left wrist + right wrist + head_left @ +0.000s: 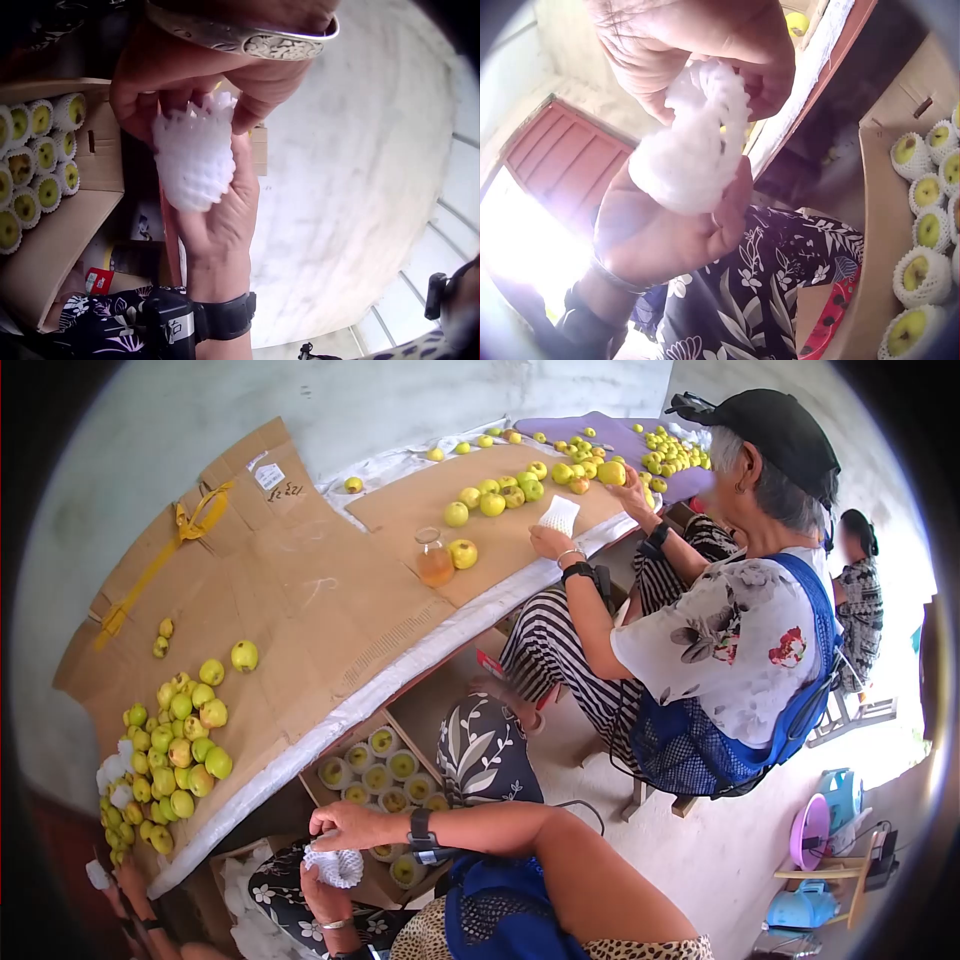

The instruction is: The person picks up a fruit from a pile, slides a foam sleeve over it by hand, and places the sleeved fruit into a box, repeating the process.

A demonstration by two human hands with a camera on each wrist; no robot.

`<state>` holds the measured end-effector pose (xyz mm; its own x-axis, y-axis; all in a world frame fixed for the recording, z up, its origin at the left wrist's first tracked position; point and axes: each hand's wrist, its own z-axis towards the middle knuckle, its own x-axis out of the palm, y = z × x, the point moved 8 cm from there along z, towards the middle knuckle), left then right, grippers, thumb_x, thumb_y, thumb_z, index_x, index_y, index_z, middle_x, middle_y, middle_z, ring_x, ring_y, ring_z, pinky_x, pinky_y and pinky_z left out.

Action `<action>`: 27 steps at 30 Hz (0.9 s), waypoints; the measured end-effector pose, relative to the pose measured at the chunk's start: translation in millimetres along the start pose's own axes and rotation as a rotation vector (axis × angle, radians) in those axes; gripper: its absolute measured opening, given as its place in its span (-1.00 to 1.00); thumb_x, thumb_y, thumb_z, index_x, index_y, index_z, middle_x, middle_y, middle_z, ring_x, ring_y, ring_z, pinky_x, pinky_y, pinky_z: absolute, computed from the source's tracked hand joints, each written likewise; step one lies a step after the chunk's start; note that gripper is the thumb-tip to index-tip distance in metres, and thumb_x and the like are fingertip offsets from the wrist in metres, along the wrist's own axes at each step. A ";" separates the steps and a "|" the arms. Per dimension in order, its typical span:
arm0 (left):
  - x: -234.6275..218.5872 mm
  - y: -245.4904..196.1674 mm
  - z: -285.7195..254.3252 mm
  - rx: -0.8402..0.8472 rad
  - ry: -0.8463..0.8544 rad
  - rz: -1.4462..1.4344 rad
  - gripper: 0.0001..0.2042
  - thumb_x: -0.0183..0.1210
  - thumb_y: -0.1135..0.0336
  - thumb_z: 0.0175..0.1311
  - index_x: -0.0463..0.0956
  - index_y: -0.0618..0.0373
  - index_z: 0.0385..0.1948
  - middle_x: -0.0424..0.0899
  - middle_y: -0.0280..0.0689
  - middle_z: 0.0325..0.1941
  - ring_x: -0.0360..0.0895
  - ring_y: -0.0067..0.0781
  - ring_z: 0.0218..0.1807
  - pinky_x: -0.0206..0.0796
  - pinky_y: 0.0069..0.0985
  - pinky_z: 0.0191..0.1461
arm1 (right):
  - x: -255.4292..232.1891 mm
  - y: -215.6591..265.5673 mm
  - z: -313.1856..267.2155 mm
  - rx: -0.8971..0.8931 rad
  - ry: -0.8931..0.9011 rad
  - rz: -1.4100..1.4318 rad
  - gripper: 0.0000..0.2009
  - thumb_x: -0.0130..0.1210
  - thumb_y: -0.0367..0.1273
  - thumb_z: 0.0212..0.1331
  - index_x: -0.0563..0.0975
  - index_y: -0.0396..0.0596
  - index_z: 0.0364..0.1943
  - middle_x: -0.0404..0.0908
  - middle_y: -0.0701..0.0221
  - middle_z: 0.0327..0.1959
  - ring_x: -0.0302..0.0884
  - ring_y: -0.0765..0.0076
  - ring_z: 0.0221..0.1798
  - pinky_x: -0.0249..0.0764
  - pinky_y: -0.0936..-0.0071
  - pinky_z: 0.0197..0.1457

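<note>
A white foam net (338,868) is held between both hands low in the head view. The left hand (325,900), with a bracelet, grips it from below; the right hand (355,826), with a black watch, pinches its upper edge. In the left wrist view, the foam net (196,161) bulges roundly, its jagged rim among the fingers. The right wrist view has the right hand (705,34) above the foam net (694,150) and the left hand (667,236) under it. Whether a fruit is inside cannot be told.
A cardboard box holds net-wrapped fruits (402,764) beside the knees. Loose green-yellow fruits (180,750) lie on the cardboard-covered table (290,630), near a jar (434,560). A person in a black cap (775,445) sits at the right, holding a fruit and a net.
</note>
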<state>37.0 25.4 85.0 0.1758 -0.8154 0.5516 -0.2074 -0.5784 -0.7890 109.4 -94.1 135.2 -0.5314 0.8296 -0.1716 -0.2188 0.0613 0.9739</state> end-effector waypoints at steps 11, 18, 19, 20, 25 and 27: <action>-28.2 -32.6 -4.4 0.318 -0.198 0.566 -0.90 -0.02 0.36 0.20 0.28 0.15 -0.41 0.42 -0.37 -0.42 0.31 -0.66 -0.41 0.22 -0.67 -0.33 | 14.5 -18.2 0.1 0.020 0.172 -0.030 -0.60 0.32 -0.30 -0.40 0.51 -0.26 -0.41 0.56 0.22 -0.48 0.53 0.26 -0.41 0.43 0.40 -0.35; -31.9 -24.0 -2.2 0.332 -0.210 0.560 -0.84 -0.04 0.27 0.28 0.29 0.16 -0.31 0.37 -0.36 -0.36 0.32 -0.60 -0.34 0.23 -0.63 -0.27 | 8.8 -12.4 1.3 -0.085 -0.026 -0.128 -0.77 0.13 -0.46 -0.25 0.39 -0.20 -0.43 0.48 0.16 -0.54 0.46 0.12 -0.45 0.33 0.31 -0.42; -31.3 -24.1 -1.9 0.334 -0.220 0.499 -0.82 -0.07 0.24 0.30 0.30 0.17 -0.26 0.39 -0.34 -0.31 0.35 -0.56 -0.30 0.26 -0.59 -0.23 | 3.1 -13.0 3.7 -0.102 -0.106 -0.133 -0.77 0.10 -0.48 -0.22 0.37 -0.19 -0.40 0.46 0.17 -0.55 0.44 0.11 -0.48 0.30 0.31 -0.43; -29.3 -23.9 -1.5 0.336 -0.228 0.437 -0.79 -0.10 0.22 0.32 0.32 0.18 -0.21 0.40 -0.31 -0.27 0.38 -0.51 -0.26 0.29 -0.55 -0.18 | 2.3 -17.4 6.2 -0.085 -0.084 -0.145 -0.77 0.05 -0.52 -0.16 0.35 -0.18 -0.33 0.48 0.16 -0.51 0.47 0.09 -0.43 0.35 0.32 -0.39; -16.4 -11.8 -1.5 0.138 0.007 0.301 -0.61 -0.25 0.20 0.34 0.24 0.23 0.10 0.43 -0.18 0.04 0.43 -0.26 0.04 0.29 -0.41 0.11 | -0.5 -13.4 4.4 -0.145 -0.172 -0.063 -0.81 0.00 -0.54 -0.05 0.36 -0.17 -0.29 0.52 0.17 -0.42 0.52 0.11 -0.32 0.42 0.33 -0.26; -22.2 4.4 1.3 -0.013 0.032 0.068 -0.61 -0.17 0.19 0.30 0.25 0.22 0.08 0.45 -0.22 0.03 0.46 -0.27 0.01 0.33 -0.40 0.08 | -1.0 -8.6 6.7 -0.152 -0.161 -0.026 -0.81 0.00 -0.53 -0.02 0.37 -0.16 -0.27 0.53 0.18 -0.39 0.53 0.12 -0.28 0.43 0.34 -0.23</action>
<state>33.4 41.0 68.9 0.1305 -0.8529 0.5055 -0.2302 -0.5220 -0.8213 117.3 -91.7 128.0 -0.3889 0.9076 -0.1583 -0.3577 0.0096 0.9338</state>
